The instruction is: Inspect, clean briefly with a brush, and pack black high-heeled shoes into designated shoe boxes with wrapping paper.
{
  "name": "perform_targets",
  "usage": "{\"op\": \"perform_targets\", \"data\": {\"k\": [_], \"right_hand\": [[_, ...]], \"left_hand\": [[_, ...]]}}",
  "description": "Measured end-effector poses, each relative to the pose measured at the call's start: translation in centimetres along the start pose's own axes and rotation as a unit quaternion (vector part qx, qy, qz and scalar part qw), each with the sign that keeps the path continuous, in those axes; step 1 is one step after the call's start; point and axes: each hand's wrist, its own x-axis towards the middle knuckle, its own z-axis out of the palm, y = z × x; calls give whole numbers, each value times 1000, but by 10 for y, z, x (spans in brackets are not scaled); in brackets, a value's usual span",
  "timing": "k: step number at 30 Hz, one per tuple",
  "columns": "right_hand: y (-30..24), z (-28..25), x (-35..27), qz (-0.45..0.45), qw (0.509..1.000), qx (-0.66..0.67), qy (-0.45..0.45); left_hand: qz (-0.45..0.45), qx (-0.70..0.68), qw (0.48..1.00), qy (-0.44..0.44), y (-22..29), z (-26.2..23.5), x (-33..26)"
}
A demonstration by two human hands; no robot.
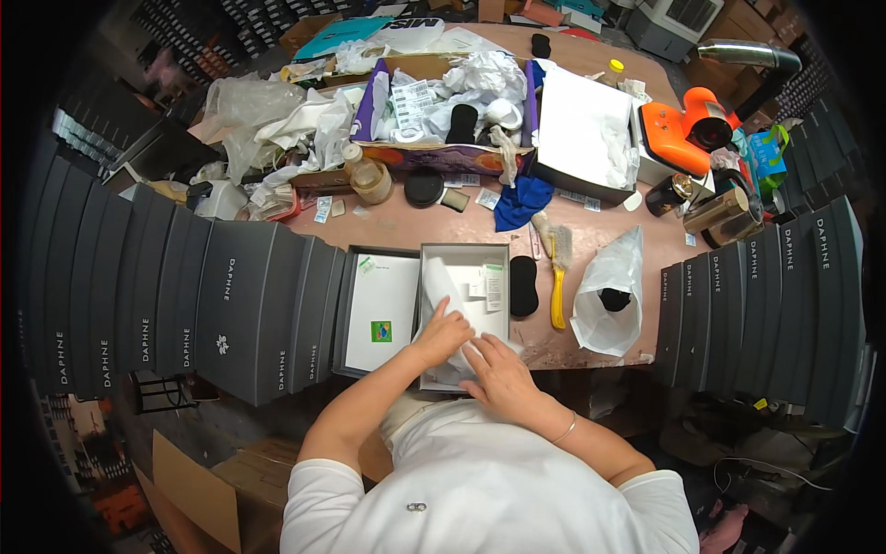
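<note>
An open dark grey shoebox (pixel 504 268) with a white inside lies in front of me. In its left half lies a long bundle of white wrapping paper (pixel 439 284). My left hand (pixel 445 336) is closed on this paper, index finger stretched along it. Beside it, over the box's near end, my right hand (pixel 503 374) rests on the paper with fingers stretched and thumb apart. What the paper wraps is hidden. A white card with green print (pixel 494 288) sits in the box's right side. The box lid (pixel 383 288), white inside with a small green sticker, lies directly left.
Dark shoeboxes stand in rows at left (pixel 245 305) and right (pixel 783 300). Right of the box are a black oval pad (pixel 523 286), a yellow-handled brush (pixel 557 294) and a white paper bag (pixel 609 319). Behind sit a purple carton (pixel 415 157) of crumpled paper and an orange heat blower (pixel 678 134).
</note>
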Motion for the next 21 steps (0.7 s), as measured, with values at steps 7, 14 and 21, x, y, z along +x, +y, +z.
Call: {"op": "perform_targets", "data": {"k": [7,14,21], "right_hand": [[46,125,8,75,993,-59,-65],[48,-112,-56,154,927,-136,315],[160,-175,-79,266,909,-217,235]], "left_hand": [[-19,3,989,-148,-20,-4,23],[-34,-118,989,85,4,-21,30],[-248,-733,633,-29,65,-22,121]]}}
